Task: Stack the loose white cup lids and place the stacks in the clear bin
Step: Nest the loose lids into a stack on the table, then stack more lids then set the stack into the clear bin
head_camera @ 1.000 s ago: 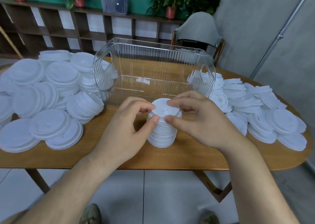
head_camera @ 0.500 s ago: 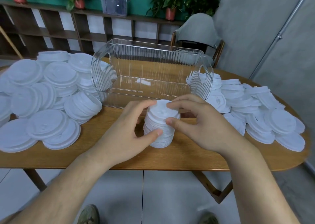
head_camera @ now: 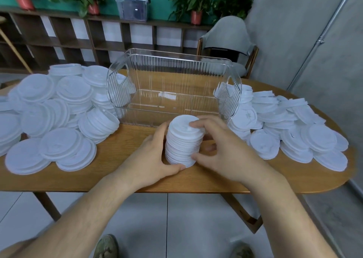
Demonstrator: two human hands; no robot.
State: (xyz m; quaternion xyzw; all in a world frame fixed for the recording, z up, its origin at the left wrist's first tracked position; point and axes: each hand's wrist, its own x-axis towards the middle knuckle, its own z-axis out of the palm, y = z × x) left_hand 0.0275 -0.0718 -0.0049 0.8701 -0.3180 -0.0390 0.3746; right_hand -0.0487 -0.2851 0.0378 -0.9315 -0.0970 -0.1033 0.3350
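A tall stack of white cup lids [head_camera: 183, 142] stands on the wooden table [head_camera: 125, 176], just in front of the clear ribbed bin [head_camera: 172, 90]. My left hand [head_camera: 151, 157] wraps the stack's left side, its thumb curled round the base. From the right, my right hand [head_camera: 222, 149] grips the same stack, with fingertips on the top lid and the thumb low on the near side. Nothing lies inside the bin. Loose white lids lie in heaps: large lids on the left [head_camera: 53, 116], smaller lids on the right [head_camera: 290, 128].
A chair draped with grey cloth [head_camera: 227, 36] stands behind the table's far right. Dark wooden shelving [head_camera: 78, 38] with potted plants and a small storage box runs along the back wall. The table's near edge is just below my wrists.
Both hands slid down from the top of the stack and now clasp its sides and base. The stack has tilted slightly and sits a little closer to the bin.
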